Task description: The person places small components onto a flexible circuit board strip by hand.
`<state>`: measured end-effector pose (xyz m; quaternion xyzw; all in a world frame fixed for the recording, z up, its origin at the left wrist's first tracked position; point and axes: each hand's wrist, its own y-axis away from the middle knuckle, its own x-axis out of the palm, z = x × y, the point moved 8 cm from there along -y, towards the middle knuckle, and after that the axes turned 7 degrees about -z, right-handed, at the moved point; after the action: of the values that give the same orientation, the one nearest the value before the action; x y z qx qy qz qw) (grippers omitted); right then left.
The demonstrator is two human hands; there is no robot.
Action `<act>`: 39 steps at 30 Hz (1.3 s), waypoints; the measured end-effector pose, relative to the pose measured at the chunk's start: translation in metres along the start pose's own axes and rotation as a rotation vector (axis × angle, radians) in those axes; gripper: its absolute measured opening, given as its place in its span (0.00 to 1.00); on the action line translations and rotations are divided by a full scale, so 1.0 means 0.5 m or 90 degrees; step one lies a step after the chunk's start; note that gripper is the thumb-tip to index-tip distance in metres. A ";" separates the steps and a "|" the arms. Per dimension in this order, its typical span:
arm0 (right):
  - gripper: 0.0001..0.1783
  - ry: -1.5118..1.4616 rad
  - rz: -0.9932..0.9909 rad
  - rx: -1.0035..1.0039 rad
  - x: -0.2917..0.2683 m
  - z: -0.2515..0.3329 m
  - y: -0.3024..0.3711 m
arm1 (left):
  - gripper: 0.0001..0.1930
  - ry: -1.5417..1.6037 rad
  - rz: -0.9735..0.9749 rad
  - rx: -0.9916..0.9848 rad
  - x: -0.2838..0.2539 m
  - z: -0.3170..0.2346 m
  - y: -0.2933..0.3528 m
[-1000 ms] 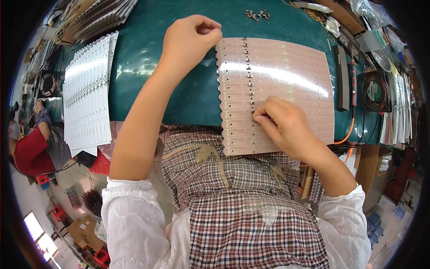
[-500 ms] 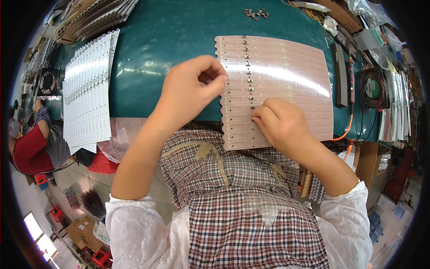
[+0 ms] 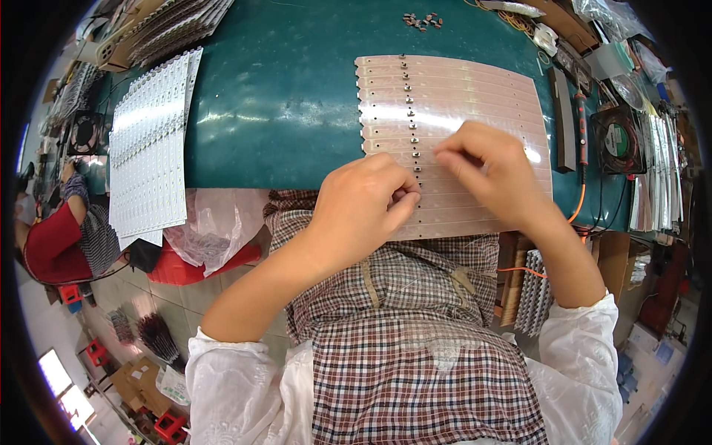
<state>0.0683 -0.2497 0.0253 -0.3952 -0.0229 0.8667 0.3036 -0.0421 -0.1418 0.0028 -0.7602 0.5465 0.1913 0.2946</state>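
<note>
A pinkish panel of circuit-board strips, laid side by side with a scalloped left edge, lies at the front of the green table. Small dark-and-metallic connectors sit in a column down its left part. My left hand is closed in a pinch over the panel's lower left, fingertips beside the lower end of that column. Just right of the column, my right hand is also closed, thumb against fingers, above the strips. Whatever either pinch holds is hidden or too small to make out.
Loose small parts lie in a pile at the table's far side. White strips are stacked at the left. A red-handled soldering iron with orange cable, a grey bar and a fan stand right of the panel.
My left hand has moved right and nearer, from the panel's left edge to the column's lower end. My right hand has lifted away from the column, moving farther and slightly right.
</note>
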 end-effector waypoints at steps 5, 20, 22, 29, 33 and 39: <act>0.08 -0.032 -0.077 0.058 -0.049 -0.042 -0.070 | 0.04 -0.019 -0.003 -0.004 0.005 -0.004 0.000; 0.13 0.054 -0.125 0.084 -0.063 -0.164 -0.188 | 0.05 -0.104 -0.027 0.072 0.014 -0.025 0.002; 0.13 0.073 -0.135 0.104 -0.066 -0.192 -0.203 | 0.06 -0.121 -0.039 0.092 0.017 -0.028 0.002; 0.10 0.210 -0.174 0.008 -0.046 -0.227 -0.257 | 0.07 -0.259 -0.065 0.184 0.031 -0.054 0.013; 0.12 0.349 -0.182 -0.036 -0.013 -0.210 -0.292 | 0.07 -0.260 -0.060 0.188 0.029 -0.056 0.013; 0.13 0.406 -0.179 0.056 -0.014 -0.211 -0.305 | 0.06 -0.101 -0.019 0.120 -0.002 -0.039 -0.001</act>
<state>0.2230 -0.1503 0.0003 -0.6258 0.0561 0.6492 0.4287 -0.0428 -0.1536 0.0182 -0.7198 0.5256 0.1941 0.4097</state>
